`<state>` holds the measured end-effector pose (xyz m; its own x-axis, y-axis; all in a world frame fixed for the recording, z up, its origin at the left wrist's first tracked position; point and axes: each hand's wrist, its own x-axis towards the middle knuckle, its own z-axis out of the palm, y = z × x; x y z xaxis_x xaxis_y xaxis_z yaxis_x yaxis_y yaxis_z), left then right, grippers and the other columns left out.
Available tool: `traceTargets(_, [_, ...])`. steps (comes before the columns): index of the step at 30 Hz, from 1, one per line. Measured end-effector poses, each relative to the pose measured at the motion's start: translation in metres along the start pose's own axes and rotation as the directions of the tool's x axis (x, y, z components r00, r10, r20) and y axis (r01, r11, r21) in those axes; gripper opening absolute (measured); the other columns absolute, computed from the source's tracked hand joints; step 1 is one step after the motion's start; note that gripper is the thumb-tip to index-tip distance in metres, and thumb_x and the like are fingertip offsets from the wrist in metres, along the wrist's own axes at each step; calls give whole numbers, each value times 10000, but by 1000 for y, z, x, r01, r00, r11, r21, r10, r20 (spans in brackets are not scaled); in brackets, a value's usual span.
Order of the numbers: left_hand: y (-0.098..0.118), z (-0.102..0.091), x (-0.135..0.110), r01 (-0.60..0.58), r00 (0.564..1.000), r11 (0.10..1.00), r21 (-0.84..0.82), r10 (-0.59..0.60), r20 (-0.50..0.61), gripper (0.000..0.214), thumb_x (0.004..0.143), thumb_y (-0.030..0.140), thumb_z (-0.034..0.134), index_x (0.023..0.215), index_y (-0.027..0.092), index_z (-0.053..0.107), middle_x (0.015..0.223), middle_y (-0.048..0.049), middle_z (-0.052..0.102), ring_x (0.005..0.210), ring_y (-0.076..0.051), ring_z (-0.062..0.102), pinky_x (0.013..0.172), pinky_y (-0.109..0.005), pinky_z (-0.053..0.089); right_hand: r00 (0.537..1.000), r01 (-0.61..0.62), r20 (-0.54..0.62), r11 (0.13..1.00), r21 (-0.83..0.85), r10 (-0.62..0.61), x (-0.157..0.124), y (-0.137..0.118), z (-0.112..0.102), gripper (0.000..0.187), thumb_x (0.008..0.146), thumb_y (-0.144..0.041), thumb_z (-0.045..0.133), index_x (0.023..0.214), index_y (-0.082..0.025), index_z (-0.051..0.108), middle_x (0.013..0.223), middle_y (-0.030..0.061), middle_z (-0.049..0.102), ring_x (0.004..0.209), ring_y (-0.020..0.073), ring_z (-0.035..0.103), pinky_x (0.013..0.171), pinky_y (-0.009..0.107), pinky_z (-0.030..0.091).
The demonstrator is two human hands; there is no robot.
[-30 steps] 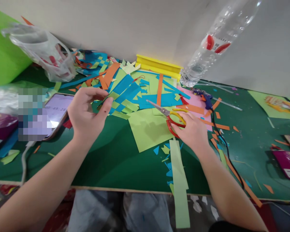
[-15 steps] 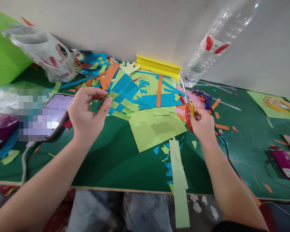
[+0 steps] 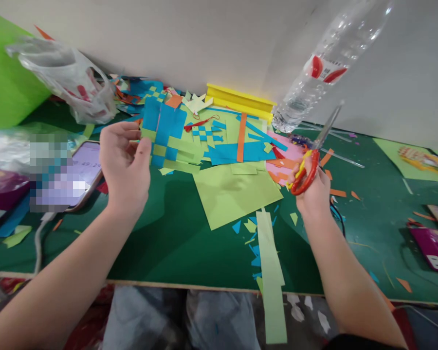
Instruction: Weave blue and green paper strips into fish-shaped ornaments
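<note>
Between the thumb and fingers of my left hand [image 3: 126, 163] is a woven piece of blue and light green paper strips [image 3: 165, 131], held up above the table with loose green ends on its right. My right hand [image 3: 314, 187] grips scissors [image 3: 311, 167] with red and yellow handles; the blades point up and to the right, away from the paper. A light green paper sheet [image 3: 237, 194] lies flat between my hands. A long pale green strip [image 3: 272, 277] hangs over the table's front edge.
A plastic bottle [image 3: 324, 68] leans against the wall, beside a yellow folded strip [image 3: 241, 102]. At left are a plastic bag [image 3: 76, 87] and a phone [image 3: 82, 170] with a cable. Paper scraps [image 3: 253, 250] litter the green table [image 3: 178, 248].
The woven paper has turned more upright and moved slightly left in my left hand. My right hand has turned, swinging the scissors' blades from upper left to upper right.
</note>
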<state>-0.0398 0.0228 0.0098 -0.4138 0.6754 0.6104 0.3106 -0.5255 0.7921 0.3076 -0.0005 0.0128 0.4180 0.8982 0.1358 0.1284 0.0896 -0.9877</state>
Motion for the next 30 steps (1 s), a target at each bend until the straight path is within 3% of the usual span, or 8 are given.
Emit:
traceTargets(5, [-5, 2, 0, 118, 992, 991, -62, -120, -29, 237, 799, 100, 653, 1032, 138, 625, 863, -3, 628, 787, -62, 591, 696, -183, 467, 996, 88, 35, 987, -132, -84, 7, 11, -3, 331, 859, -597, 445, 800, -273, 475, 642, 8, 473, 501, 177, 488, 434, 343, 395])
traceTargets(8, [-3, 3, -1, 120, 993, 990, -78, -120, 0, 217, 801, 113, 659, 1017, 131, 644, 877, -18, 646, 791, -77, 607, 723, -202, 477, 985, 160, 100, 961, -225, -140, 8, 20, -5, 332, 854, -602, 455, 853, -270, 469, 661, -11, 472, 540, 169, 511, 465, 320, 411])
traceTargets(11, [0, 2, -2, 79, 996, 997, -25, -78, 31, 199, 800, 133, 671, 997, 149, 651, 858, -8, 643, 755, -76, 597, 697, -200, 476, 951, 288, 215, 885, -365, -221, 1, 20, -4, 333, 853, -548, 474, 1005, -251, 468, 847, 32, 571, 749, 201, 606, 614, 347, 487])
traceTargets(15, [7, 2, -5, 1, 996, 1000, 31, -4, 91, 194, 824, 156, 642, 1017, 166, 644, 866, -11, 637, 740, -81, 594, 675, -207, 475, 862, 497, 400, 670, -551, -311, -16, 9, 3, 412, 846, -411, 486, 1198, -205, 432, 1131, 124, 574, 1055, 283, 580, 884, 474, 447])
traceTargets(18, [14, 2, -7, -77, 988, 991, 109, 61, 143, 193, 825, 158, 631, 1016, 178, 642, 848, -10, 628, 736, -93, 588, 666, -219, 476, 809, 587, 478, 435, -683, -341, -26, 3, 9, 521, 778, -412, 583, 1223, -185, 438, 1125, 145, 559, 1109, 345, 532, 940, 548, 373])
traceTargets(20, [16, 3, -8, -139, 978, 977, 161, 110, 179, 200, 819, 161, 632, 1016, 193, 647, 846, -9, 630, 745, -105, 590, 679, -236, 479, 780, 623, 517, 365, -692, -352, -30, 1, 12, 545, 752, -430, 622, 1208, -185, 449, 1110, 146, 561, 1113, 351, 523, 944, 543, 370])
traceTargets(30, [24, 4, -11, -354, 904, 911, 210, 276, 327, 186, 798, 171, 638, 962, 248, 680, 834, 6, 666, 770, -142, 612, 721, -292, 479, 706, 708, 590, 380, -595, -391, -33, -3, 13, 526, 736, -421, 690, 1181, -198, 519, 1167, 128, 616, 1085, 304, 580, 968, 490, 400])
